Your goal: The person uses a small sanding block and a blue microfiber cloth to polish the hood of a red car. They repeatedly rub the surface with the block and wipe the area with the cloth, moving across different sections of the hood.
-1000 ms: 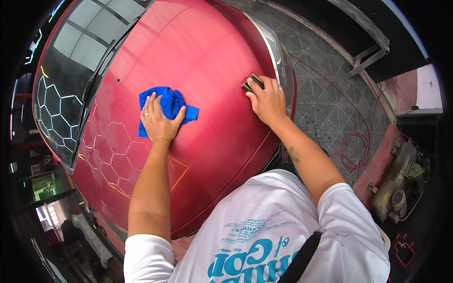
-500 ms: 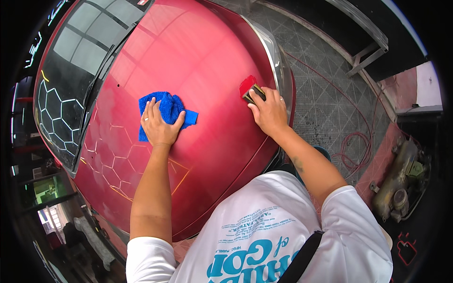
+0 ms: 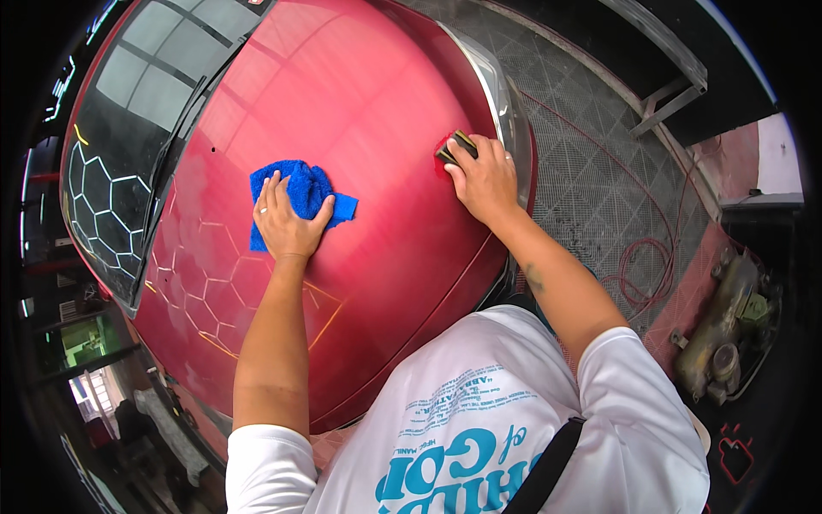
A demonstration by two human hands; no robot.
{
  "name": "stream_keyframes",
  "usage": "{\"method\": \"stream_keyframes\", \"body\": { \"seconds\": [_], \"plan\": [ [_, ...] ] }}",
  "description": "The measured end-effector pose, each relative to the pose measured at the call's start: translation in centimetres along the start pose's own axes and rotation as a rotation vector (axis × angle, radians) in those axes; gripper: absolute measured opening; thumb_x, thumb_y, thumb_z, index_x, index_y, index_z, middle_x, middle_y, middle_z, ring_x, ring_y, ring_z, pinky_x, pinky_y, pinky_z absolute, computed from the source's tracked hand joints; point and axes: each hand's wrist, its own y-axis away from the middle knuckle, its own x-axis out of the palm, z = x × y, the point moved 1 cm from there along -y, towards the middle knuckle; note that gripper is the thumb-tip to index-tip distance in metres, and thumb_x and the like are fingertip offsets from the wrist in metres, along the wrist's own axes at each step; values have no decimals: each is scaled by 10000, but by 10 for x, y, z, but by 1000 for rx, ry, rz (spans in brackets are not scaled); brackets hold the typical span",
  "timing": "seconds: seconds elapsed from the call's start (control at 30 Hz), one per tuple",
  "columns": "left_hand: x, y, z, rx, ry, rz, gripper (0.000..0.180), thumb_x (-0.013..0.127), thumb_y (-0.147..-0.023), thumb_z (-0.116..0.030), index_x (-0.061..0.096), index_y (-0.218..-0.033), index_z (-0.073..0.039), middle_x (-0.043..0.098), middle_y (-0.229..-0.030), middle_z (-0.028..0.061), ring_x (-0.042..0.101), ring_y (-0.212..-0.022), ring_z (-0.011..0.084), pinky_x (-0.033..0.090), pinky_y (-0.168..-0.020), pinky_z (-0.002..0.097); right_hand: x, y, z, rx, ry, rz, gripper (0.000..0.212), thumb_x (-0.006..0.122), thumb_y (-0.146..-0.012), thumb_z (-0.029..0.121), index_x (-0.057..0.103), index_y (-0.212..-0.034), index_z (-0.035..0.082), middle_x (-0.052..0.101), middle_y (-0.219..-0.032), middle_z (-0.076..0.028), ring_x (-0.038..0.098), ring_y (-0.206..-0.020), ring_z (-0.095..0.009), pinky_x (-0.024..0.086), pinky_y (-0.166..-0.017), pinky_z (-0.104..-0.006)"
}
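Note:
A red car hood fills the middle of the view. My left hand lies flat with fingers spread on a folded blue microfiber towel, pressing it against the hood. Beyond the thumb, a flat blue corner of cloth sticks out to the right. Toward the front edge of the hood, my right hand grips a small block-shaped brush with a black and gold body. Only a little of its red fuzzy underside shows; that side faces the paint. A hazy film dulls parts of the hood around the towel.
The windshield and a wiper border the hood on the left. A headlight lies just right of my right hand. On the grey tiled floor runs a coiled red hose, near an old air compressor.
My right hand has shifted slightly left and turned the brush, so its red underside is now mostly hidden. The left hand and towel have hardly moved.

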Motion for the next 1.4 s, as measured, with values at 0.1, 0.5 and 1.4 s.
{"method": "stream_keyframes", "body": {
  "seconds": [0.1,0.5,1.4],
  "plan": [
    [-1,-1,0,2,10,4,957,970,-884,-626,672,-1544,0,672,-1688,209,584,-1603,435,434,-1326,587,-1,0,6,33,-58,-24,493,861,-1060,330,789,-1525,182,695,-1467,-139,673,-1335,-368,592,-1080,-577],
    [1,0,2,-9,3,19,963,966,-886,-632,672,-1547,3,666,-1695,210,578,-1610,435,428,-1329,587,5,8,17,89,-48,94,497,901,-1016,336,778,-1474,186,686,-1337,-124,675,-1214,-368,599,-976,-544],
    [4,0,2,-21,6,2,964,955,-856,-698,724,-1506,-24,683,-1672,198,583,-1609,425,418,-1340,601,11,1,3,91,-35,-108,502,894,-1021,346,783,-1489,203,677,-1324,-104,669,-1222,-358,606,-991,-550]
  ]
}}
